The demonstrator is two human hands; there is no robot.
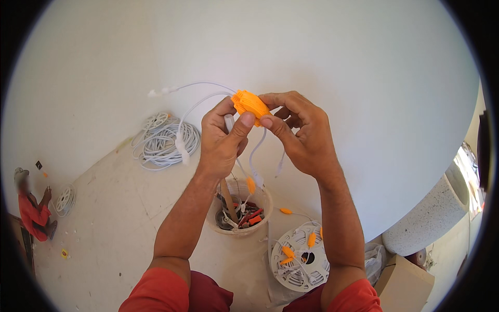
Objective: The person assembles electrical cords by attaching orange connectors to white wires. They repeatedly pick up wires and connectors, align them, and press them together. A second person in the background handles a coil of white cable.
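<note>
In front of the pale wall, an orange ribbed plastic housing [247,104] is gripped from both sides. My left hand [221,138] has its thumb and fingers closed on the housing's left end, with a whitish translucent piece [229,122] by its thumb. At the other end, my right hand [306,130] pinches the housing between thumb and fingers. Thin white cables [207,96] extend leftward from it to whitish connector ends [157,93], one of which [182,150] hangs low. Another white cable [253,156] dangles below my hands. The housing's underside is hidden.
Below stands a bucket [266,212] of tools. Near it lies a white reel [283,270] with orange pieces on cables. Coiled white cable [166,140] rests by the wall. A red-clothed person [34,208] sits far left beside another reel [65,202]. A speckled cylinder [423,218] and box [405,285] stand right.
</note>
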